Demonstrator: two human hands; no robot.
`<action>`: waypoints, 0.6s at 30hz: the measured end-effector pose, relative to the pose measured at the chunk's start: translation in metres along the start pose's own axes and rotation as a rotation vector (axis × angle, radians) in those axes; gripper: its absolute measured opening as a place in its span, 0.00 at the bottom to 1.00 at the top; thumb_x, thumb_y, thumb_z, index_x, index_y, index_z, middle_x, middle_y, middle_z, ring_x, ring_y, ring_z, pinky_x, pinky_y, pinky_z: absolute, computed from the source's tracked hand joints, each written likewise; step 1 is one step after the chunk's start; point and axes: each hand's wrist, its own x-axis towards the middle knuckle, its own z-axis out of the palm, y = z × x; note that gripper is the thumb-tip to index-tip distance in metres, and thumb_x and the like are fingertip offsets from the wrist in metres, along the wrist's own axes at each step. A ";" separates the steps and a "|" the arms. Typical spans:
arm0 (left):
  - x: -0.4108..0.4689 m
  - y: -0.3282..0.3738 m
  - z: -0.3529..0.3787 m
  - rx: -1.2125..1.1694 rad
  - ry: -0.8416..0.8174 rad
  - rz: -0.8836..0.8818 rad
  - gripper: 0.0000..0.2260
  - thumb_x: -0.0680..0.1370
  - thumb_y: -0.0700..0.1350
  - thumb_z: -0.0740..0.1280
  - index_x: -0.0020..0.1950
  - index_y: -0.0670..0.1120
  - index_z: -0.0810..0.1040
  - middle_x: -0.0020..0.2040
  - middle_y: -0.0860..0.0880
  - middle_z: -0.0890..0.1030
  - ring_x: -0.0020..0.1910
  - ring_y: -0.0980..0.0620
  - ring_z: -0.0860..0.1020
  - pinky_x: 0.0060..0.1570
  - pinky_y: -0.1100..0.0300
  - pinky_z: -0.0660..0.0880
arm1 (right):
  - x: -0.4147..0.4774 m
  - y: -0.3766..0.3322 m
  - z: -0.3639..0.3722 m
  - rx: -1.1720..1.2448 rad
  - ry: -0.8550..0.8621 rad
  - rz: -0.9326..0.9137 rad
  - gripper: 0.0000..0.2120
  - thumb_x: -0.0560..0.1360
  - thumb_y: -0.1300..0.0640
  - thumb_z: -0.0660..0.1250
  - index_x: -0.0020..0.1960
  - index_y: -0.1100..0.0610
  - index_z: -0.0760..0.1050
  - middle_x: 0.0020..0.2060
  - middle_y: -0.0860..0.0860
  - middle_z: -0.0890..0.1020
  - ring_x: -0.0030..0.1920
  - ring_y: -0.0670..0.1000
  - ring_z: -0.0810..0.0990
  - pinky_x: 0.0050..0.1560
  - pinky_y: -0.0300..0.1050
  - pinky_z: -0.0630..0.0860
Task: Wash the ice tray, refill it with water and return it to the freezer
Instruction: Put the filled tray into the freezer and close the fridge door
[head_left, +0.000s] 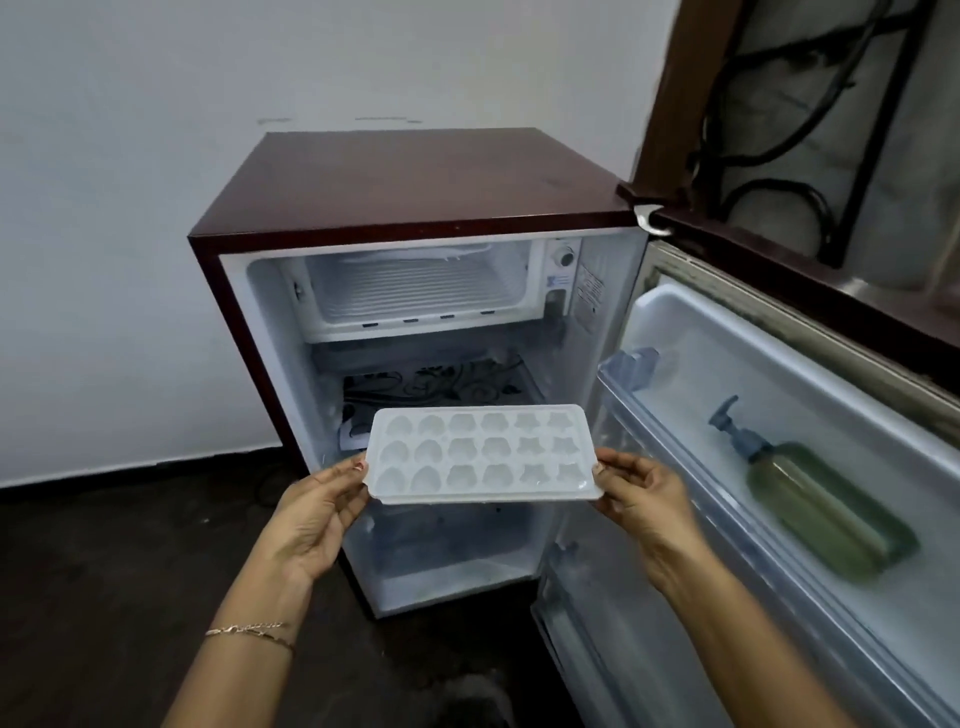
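Evidently we hold the ice tray (483, 454) level before the open fridge (415, 176), our left hand (317, 514) pinching 1 end and our right hand (644, 499) the other, below the freezer compartment (415, 291). Whether its 18 cups hold water, we cannot tell. If filled, the next move calls for a slow, flat lift into the freezer; if not, washing comes first.

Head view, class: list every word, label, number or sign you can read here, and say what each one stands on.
Nothing reads clearly.
Sticker on the inner right wall of the fridge: print too blurred.
Blue label under the thermostat dial: too small.
The ice tray and the pump bottle: no text visible.
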 end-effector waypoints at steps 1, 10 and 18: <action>0.003 0.002 0.002 -0.011 0.022 0.012 0.08 0.75 0.33 0.67 0.53 0.35 0.80 0.48 0.42 0.84 0.44 0.51 0.83 0.48 0.62 0.79 | 0.009 -0.004 0.004 0.000 -0.025 0.001 0.08 0.75 0.68 0.68 0.53 0.61 0.79 0.45 0.56 0.85 0.46 0.53 0.84 0.43 0.43 0.81; 0.042 0.041 0.032 -0.006 0.122 0.117 0.06 0.78 0.32 0.63 0.51 0.36 0.79 0.45 0.43 0.84 0.43 0.51 0.82 0.39 0.65 0.81 | 0.086 -0.026 0.066 0.017 -0.112 -0.084 0.12 0.78 0.69 0.62 0.58 0.61 0.78 0.50 0.55 0.84 0.48 0.49 0.83 0.53 0.44 0.80; 0.115 0.084 0.060 0.070 0.157 0.230 0.11 0.78 0.28 0.59 0.57 0.34 0.76 0.45 0.42 0.80 0.43 0.50 0.80 0.41 0.65 0.80 | 0.167 -0.045 0.131 -0.115 -0.077 -0.118 0.20 0.77 0.71 0.56 0.66 0.60 0.75 0.52 0.53 0.83 0.48 0.55 0.83 0.53 0.47 0.80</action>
